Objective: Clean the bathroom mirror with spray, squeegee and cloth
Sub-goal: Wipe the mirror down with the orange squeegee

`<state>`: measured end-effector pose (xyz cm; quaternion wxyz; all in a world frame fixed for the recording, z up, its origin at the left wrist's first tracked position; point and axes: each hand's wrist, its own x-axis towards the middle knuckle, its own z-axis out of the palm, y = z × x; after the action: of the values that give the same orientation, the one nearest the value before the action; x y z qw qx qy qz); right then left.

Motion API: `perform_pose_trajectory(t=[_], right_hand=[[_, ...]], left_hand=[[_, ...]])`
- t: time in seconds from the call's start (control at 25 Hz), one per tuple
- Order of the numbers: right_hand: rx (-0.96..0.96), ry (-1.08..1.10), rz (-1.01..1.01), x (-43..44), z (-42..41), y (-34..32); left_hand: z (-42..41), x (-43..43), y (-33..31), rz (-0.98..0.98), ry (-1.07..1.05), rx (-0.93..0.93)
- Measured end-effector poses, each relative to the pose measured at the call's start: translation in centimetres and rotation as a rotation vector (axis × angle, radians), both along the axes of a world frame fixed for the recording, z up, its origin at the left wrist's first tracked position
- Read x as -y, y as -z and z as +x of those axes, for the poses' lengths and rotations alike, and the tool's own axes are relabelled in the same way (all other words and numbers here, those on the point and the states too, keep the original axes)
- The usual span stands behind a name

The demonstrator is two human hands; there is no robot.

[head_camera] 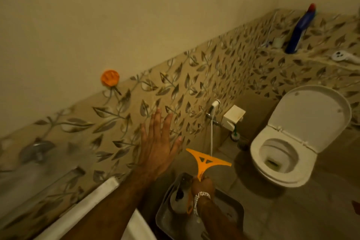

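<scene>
My right hand grips the handle of an orange squeegee, its blade up, just above a grey metal tray on the floor. A grey spray bottle lies in that tray under the hand, partly hidden by my wrist. My left hand is stretched out flat in front of the leaf-patterned wall tiles, fingers spread and holding nothing. No mirror or cloth shows clearly in this view.
A white toilet with its lid up stands at the right. A hand sprayer and white box hang on the wall beside it. A blue bottle stands on the far ledge. The white sink edge lies at lower left, an orange holder above.
</scene>
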<state>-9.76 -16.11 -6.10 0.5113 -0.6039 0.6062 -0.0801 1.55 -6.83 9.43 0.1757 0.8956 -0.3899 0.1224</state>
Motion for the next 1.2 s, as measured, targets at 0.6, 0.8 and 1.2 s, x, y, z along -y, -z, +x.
perform_pose_trajectory(t=[0.6, 0.8, 1.2], right_hand=[[1.023, -0.193, -0.475, -8.3, 8.0, -39.3], [1.354, -0.431, -0.431, -17.4, 8.2, -50.5], [1.597, -0.797, -0.524, -31.4, 7.8, -67.9]], left_hand=[[-0.6, -15.6, -27.9, -0.232, -0.122, 0.507], [-0.7, -26.6, -34.9, -0.246, -0.273, 0.699], [-3.3, -45.2, -41.9, -0.217, -0.585, 0.912]])
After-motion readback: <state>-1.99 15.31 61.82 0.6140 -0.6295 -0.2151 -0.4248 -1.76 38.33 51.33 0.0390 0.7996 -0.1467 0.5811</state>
